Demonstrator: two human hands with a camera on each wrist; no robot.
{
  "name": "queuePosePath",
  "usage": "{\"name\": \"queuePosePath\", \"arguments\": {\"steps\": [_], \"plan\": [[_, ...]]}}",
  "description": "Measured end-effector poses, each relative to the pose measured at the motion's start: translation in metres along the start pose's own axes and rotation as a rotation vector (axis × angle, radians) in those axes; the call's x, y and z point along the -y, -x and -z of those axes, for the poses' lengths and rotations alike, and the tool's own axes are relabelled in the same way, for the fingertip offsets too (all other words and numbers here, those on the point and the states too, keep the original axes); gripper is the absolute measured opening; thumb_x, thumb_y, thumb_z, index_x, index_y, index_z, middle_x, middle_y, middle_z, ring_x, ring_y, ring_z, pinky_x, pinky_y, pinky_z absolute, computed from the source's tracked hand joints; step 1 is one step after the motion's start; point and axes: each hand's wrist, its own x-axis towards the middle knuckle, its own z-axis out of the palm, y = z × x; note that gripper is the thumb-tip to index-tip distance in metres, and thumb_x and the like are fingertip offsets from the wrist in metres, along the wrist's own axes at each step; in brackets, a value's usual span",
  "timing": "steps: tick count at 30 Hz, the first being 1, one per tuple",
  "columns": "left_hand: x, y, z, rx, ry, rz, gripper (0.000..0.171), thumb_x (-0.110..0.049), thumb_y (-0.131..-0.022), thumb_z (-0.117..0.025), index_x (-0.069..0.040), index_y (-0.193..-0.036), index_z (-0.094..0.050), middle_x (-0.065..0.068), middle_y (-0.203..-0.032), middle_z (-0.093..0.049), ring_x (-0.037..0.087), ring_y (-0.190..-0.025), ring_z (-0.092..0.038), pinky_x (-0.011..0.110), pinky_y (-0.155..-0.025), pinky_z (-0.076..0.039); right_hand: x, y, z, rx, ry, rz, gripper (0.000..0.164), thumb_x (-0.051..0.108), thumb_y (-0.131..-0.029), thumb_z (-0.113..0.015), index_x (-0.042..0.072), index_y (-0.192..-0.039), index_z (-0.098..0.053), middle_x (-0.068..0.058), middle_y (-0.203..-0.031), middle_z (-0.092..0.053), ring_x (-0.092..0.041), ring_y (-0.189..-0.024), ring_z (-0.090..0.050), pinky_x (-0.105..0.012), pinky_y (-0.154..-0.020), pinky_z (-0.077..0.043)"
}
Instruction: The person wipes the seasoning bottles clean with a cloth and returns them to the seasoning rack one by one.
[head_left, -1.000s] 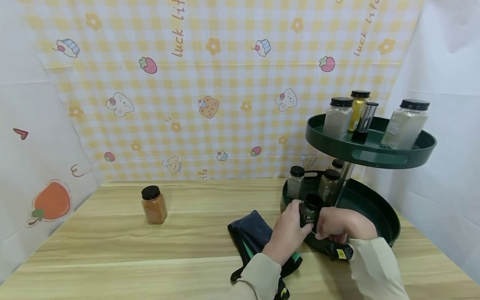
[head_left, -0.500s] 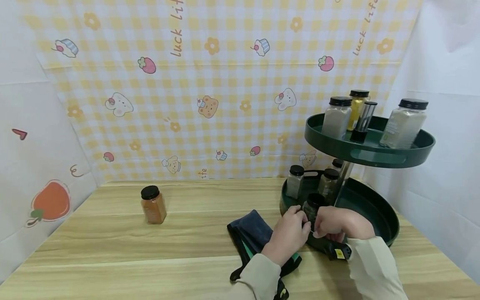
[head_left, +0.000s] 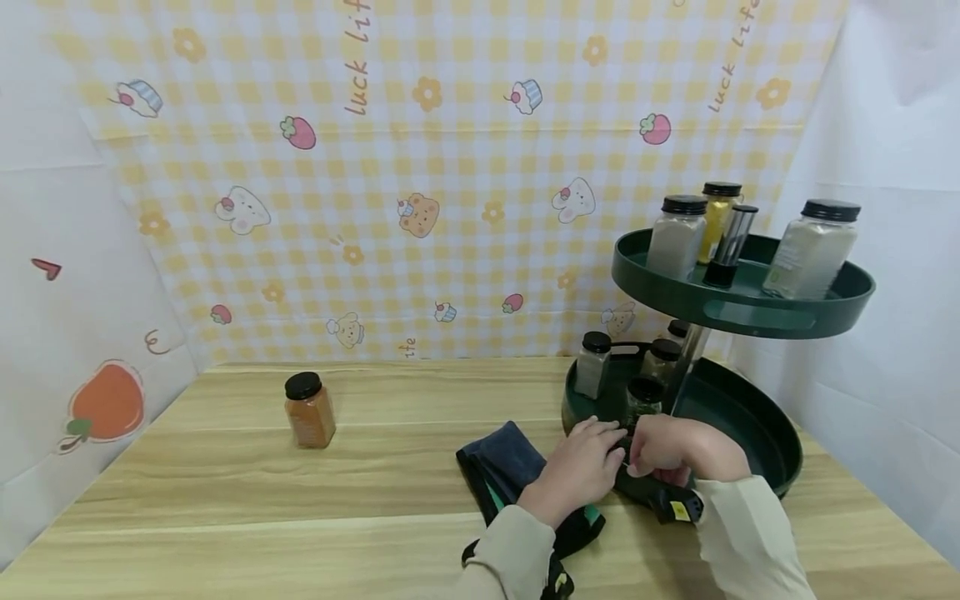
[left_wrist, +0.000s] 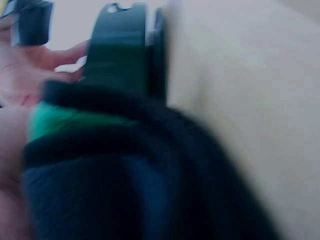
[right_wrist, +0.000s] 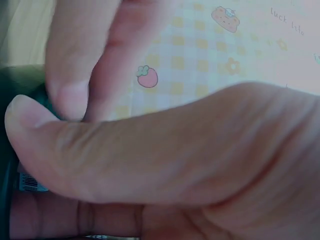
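The dark green two-tier spice rack (head_left: 742,312) stands at the right, its lower tray (head_left: 765,417) on the table. My left hand (head_left: 577,467) lies over that tray's front left rim, fingers stretched forward and close to a dark object mostly hidden beneath them. My right hand (head_left: 686,446) has curled fingers at the front rim and appears to grip it. In the right wrist view, its thumb (right_wrist: 100,160) bends against the green wall near a barcode label (right_wrist: 31,182). Just beyond both hands, a black-lidded jar (head_left: 643,408) stands inside the lower tray.
More jars stand in the lower tray, including a pale one (head_left: 592,367). On the upper tier are several jars and a slim clear tube (head_left: 731,246). An orange-filled jar (head_left: 309,412) stands at the table's left. A folded dark cloth (head_left: 502,462) lies beside my left hand.
The black-lidded jar between my hands has shifted back and slightly right, deeper into the lower tray. My left hand's fingers have straightened and now reach over the rim. The right hand stays nearly still.
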Motion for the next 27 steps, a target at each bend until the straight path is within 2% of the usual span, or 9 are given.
{"name": "queuePosePath", "arguments": {"steps": [5,8,12,16,20,22,24,25,27], "plan": [[0.0,0.006,0.024,0.086,0.207,-0.001,0.034,-0.026,-0.099,-0.042,-0.023,-0.132,-0.052,-0.008,-0.144,-0.04,0.016,-0.138,-0.03,0.035,-0.109,-0.032,-0.001,0.001,-0.002,-0.016,-0.034,0.006,0.015,0.009,-0.085,-0.064,0.001,-0.097,-0.068,-0.009,-0.078,-0.062,-0.019,-0.065,-0.059,-0.038,-0.062,-0.056],[-0.001,0.013,0.04,0.127,0.197,-0.016,0.033,-0.029,-0.099,-0.043,-0.025,-0.13,-0.053,-0.009,-0.144,-0.04,0.015,-0.136,-0.033,0.036,-0.106,-0.035,0.0,0.001,-0.003,-0.024,-0.03,0.008,0.014,0.008,-0.085,-0.064,0.0,-0.095,-0.068,-0.009,-0.077,-0.062,-0.02,-0.064,-0.059,-0.038,-0.062,-0.055],[0.001,0.024,0.063,0.133,0.112,-0.034,0.03,-0.03,-0.097,-0.047,-0.026,-0.126,-0.055,-0.007,-0.14,-0.044,0.014,-0.127,-0.044,0.032,-0.099,-0.042,0.001,0.002,-0.004,-0.032,-0.016,0.004,0.01,0.008,-0.085,-0.064,0.002,-0.092,-0.068,-0.008,-0.075,-0.059,-0.02,-0.064,-0.057,-0.039,-0.063,-0.055],[0.016,0.041,0.085,0.083,0.03,-0.049,0.029,-0.029,-0.096,-0.05,-0.025,-0.124,-0.057,-0.004,-0.134,-0.051,0.015,-0.121,-0.05,0.034,-0.097,-0.044,0.005,0.004,-0.006,-0.048,-0.004,-0.004,0.005,0.006,-0.085,-0.063,0.005,-0.08,-0.066,-0.006,-0.069,-0.054,-0.018,-0.061,-0.053,-0.035,-0.059,-0.054],[0.044,0.06,0.104,-0.013,-0.013,-0.053,0.029,-0.026,-0.095,-0.052,-0.019,-0.123,-0.058,0.001,-0.131,-0.054,0.022,-0.121,-0.05,0.041,-0.098,-0.042,0.018,0.007,-0.009,-0.104,0.067,0.027,0.019,0.006,-0.085,-0.062,0.008,-0.068,-0.053,-0.002,-0.062,-0.042,-0.016,-0.055,-0.041,-0.028,-0.052,-0.043],[0.059,0.068,0.112,-0.064,-0.024,-0.02,0.03,-0.024,-0.094,-0.054,-0.017,-0.123,-0.058,0.004,-0.13,-0.055,0.026,-0.121,-0.05,0.044,-0.098,-0.041,0.03,0.009,-0.012,-0.132,0.112,0.053,0.015,0.008,-0.086,-0.062,0.008,-0.074,-0.053,-0.001,-0.068,-0.045,-0.016,-0.059,-0.043,-0.03,-0.054,-0.041],[0.072,0.074,0.121,-0.112,-0.025,0.038,0.032,-0.024,-0.093,-0.056,-0.016,-0.124,-0.057,0.007,-0.131,-0.054,0.03,-0.121,-0.049,0.047,-0.099,-0.04,0.043,0.009,-0.015,-0.156,0.134,0.082,0.007,0.012,-0.087,-0.062,0.007,-0.088,-0.057,-0.003,-0.08,-0.053,-0.018,-0.069,-0.049,-0.035,-0.062,-0.044],[0.079,0.077,0.126,-0.133,-0.025,0.077,0.034,-0.024,-0.092,-0.056,-0.016,-0.125,-0.056,0.007,-0.133,-0.052,0.031,-0.122,-0.048,0.048,-0.1,-0.039,0.05,0.008,-0.017,-0.161,0.13,0.096,0.013,0.015,-0.088,-0.062,0.008,-0.097,-0.058,-0.004,-0.09,-0.057,-0.019,-0.077,-0.053,-0.037,-0.069,-0.045],[0.092,0.081,0.138,-0.17,-0.026,0.148,0.039,-0.025,-0.092,-0.057,-0.015,-0.129,-0.052,0.01,-0.137,-0.048,0.034,-0.125,-0.045,0.051,-0.101,-0.037,0.063,0.007,-0.024,-0.161,0.107,0.126,0.035,0.024,-0.088,-0.063,0.009,-0.118,-0.054,-0.01,-0.114,-0.058,-0.024,-0.098,-0.057,-0.044,-0.082,-0.046]]}}
